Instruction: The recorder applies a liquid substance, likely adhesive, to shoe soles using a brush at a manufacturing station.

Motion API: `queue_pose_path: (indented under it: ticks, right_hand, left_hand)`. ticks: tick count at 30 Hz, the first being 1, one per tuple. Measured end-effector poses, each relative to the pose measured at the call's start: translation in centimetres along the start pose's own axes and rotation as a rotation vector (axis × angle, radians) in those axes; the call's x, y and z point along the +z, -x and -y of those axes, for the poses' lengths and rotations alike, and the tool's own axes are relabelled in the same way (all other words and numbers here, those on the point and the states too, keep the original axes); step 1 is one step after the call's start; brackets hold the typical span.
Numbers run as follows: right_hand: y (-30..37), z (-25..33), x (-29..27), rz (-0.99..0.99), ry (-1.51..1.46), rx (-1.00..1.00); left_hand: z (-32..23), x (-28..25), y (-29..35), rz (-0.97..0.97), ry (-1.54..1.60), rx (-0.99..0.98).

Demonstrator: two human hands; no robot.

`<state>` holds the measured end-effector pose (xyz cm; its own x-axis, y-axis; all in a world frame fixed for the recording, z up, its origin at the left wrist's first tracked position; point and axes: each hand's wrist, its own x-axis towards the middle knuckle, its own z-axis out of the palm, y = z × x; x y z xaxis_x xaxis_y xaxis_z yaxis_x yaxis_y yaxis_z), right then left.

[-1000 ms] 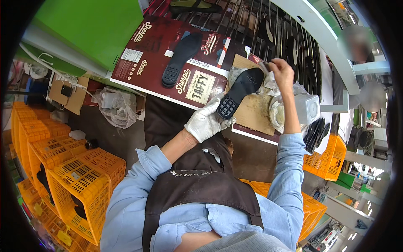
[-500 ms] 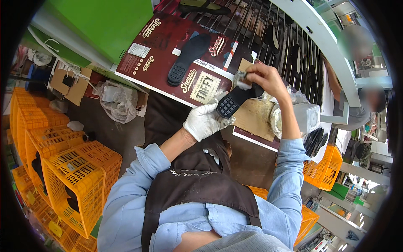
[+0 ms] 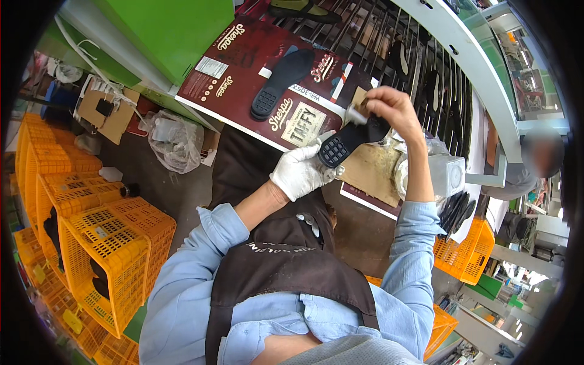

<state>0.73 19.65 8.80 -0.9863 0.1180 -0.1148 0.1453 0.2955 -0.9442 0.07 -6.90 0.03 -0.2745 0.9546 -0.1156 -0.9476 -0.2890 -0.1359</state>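
Fingers [image 3: 329, 174] of the gloved left hand [image 3: 298, 173] are closed around the heel end of a black shoe sole [image 3: 348, 142], held up in front of the apron [image 3: 280, 252] and over the near edge of the worktop. Its long axis runs slantwise—gridded heel near and left, toe pointing far and right, partly behind the right hand [image 3: 394, 114]. That bare hand pinches a pale-tipped brush [image 3: 356, 116] between thumb and fingers; the tip is blurred, so whether it touches the sole's far-left edge is hard to say. Farther left, a second sole [image 3: 283, 82] lies on dark red cardboard [image 3: 267, 38]—heel near, toe far and slightly right. Brown cardboard [image 3: 372, 176] lies to the held sole's right.
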Motion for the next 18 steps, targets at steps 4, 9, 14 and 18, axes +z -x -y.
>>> queue_pose_path:
  ticks: [4, 9, 14, 18]
  right_hand:
    - [-0.9, -0.2, 1.3, -0.019, 0.463, -0.093]
    - [-1.3, -1.0, -0.9, -0.221, 0.092, -0.018]
    - [-1.3, -0.5, -0.3, -0.246, 0.633, -0.117]
    - [-0.6, -1.5, -1.9, -0.383, 0.133, -0.032]
  left_hand:
    - [0.0, 0.0, 0.1, 0.002, 0.018, 0.016]
    - [0.4, 0.6, 0.2, -0.076, 0.001, 0.054]
    - [0.3, -0.2, 0.3, -0.039, 0.028, -0.006]
    - [0.4, -0.2, 0.3, -0.035, -0.03, 0.006]
